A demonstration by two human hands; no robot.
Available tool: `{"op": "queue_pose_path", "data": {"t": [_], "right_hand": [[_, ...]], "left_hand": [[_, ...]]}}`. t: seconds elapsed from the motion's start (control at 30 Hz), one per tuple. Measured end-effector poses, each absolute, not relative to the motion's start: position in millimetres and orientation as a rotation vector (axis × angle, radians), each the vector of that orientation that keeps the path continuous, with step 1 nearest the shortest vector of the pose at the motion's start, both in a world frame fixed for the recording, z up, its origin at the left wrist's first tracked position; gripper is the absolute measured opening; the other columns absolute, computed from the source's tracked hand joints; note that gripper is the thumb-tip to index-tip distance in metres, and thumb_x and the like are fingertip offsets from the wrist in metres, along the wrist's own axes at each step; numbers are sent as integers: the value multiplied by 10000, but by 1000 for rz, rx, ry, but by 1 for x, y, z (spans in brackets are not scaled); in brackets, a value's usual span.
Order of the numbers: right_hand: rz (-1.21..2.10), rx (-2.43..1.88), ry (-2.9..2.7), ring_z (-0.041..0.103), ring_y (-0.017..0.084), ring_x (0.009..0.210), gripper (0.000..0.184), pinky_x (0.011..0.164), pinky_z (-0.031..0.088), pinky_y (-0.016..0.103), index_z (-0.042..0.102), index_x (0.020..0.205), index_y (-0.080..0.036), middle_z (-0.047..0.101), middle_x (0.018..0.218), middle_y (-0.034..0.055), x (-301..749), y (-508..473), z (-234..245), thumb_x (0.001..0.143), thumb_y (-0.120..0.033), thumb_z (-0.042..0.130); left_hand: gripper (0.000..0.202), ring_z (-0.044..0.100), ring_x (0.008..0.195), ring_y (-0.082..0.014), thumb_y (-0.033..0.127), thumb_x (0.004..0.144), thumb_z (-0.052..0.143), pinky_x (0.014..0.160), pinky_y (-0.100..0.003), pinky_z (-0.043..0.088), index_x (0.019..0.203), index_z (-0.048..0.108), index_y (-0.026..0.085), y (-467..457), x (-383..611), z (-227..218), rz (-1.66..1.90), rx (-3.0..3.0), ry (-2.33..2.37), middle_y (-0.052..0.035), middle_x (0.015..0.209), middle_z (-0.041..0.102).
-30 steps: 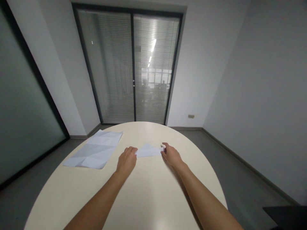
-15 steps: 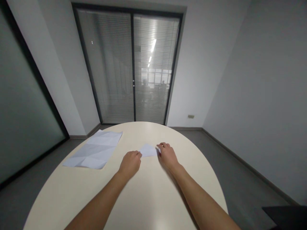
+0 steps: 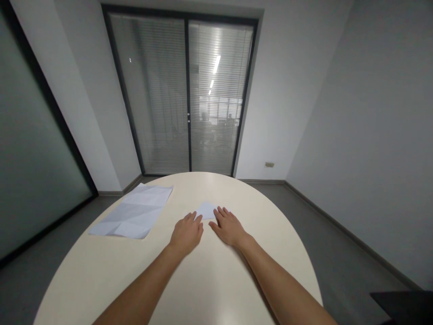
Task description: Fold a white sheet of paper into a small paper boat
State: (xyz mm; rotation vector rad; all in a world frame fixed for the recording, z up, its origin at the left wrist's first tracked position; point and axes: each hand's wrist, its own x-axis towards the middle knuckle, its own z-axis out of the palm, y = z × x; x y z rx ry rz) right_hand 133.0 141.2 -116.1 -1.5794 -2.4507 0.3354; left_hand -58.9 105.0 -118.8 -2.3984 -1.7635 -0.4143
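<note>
Left hand (image 3: pixel 187 232): palm down, fingers loosely extended and slightly parted, tips at the left edge of a small white folded paper piece, roughly triangular (image 3: pixel 206 210). Fingers look laid on it rather than closed round it; the contact under the tips is hidden.

Right hand (image 3: pixel 229 227): palm down, fingers spread and released, thumb out to the side, pointing toward the left hand. Foremost fingertips over the right corner of the folded piece. Thumb on the near side, just short of the paper.

Folded piece flat on the tabletop, between the two sets of fingertips; its middle and blunt far point show, both side corners covered by fingers. Near edge runs straight across the gap between the hands. Hands near each other, not touching.

Forearms bare, coming in from the near side, converging on the paper.

Further left: a large white creased paper sheet (image 3: pixel 138 214), fold lines across it, lying near the table's left rim, apart from the left hand.

Under all: a cream round smooth-topped table (image 3: pixel 209 271), light reflected near its close edge.

Beyond: a dark-framed glass partition with horizontal blinds (image 3: pixel 216 135), pale walls, a small pale rectangular wall plate (image 3: pixel 269 164) low down, grey floor (image 3: pixel 341 253). Lower right corner: a black flat-topped object (image 3: pixel 406 302), cut off by the frame.
</note>
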Motion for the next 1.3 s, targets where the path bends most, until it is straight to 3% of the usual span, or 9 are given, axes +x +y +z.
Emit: {"op": "queue_pose_path", "data": {"t": [0.17, 0.37, 0.53, 0.7, 0.9, 1.3], "right_hand": [[196, -1525, -2407, 425, 314, 1372, 532, 1113, 327, 431, 544, 1385, -120, 498, 1472, 181, 132, 142, -111, 963, -438, 483], [133, -1497, -2371, 577, 261, 1088, 295, 944, 419, 351, 684, 1130, -177, 706, 1113, 122, 132, 139, -101, 925, -342, 551], [177, -1477, -2362, 588, 241, 1001, 267, 875, 418, 317, 703, 1103, -189, 725, 1013, 95, 134, 137, -96, 911, -315, 566], [244, -1365, -2418, 599, 231, 1028, 325, 889, 415, 304, 690, 1171, -189, 722, 1047, 93, 138, 138, -96, 892, -331, 601], [287, -1212, -2483, 604, 224, 1062, 362, 928, 420, 297, 693, 1201, -180, 722, 1082, 99, 140, 140, -99, 904, -359, 589], [223, -1365, -2513, 674, 224, 943, 365, 837, 452, 287, 723, 1176, -239, 748, 1021, 89, 140, 135, -87, 938, -421, 514]], "left_hand": [[367, 572, 1227, -291, 309, 1007, 402, 1005, -429, 472, 1253, 627, 157, 106, -58, -121, -448, -2388, -1756, -166, 1342, 613], [381, 582, 1181, -290, 357, 1015, 395, 982, -421, 477, 1206, 649, 148, 105, -57, -119, -472, -2335, -1784, -154, 1279, 646], [380, 579, 1159, -276, 384, 1006, 420, 988, -401, 464, 1204, 648, 154, 104, -59, -118, -516, -2297, -1811, -142, 1237, 657], [408, 590, 1133, -291, 393, 1006, 404, 1013, -434, 433, 1179, 660, 127, 106, -61, -121, -532, -2260, -1827, -166, 1201, 665], [472, 529, 1246, -331, 439, 992, 407, 1058, -470, 395, 1235, 639, 107, 110, -63, -130, -479, -2222, -1898, -191, 1346, 604], [377, 521, 1280, -300, 353, 960, 499, 1096, -470, 365, 1274, 645, 201, 114, -69, -129, -590, -2377, -1898, -140, 1391, 590]]}}
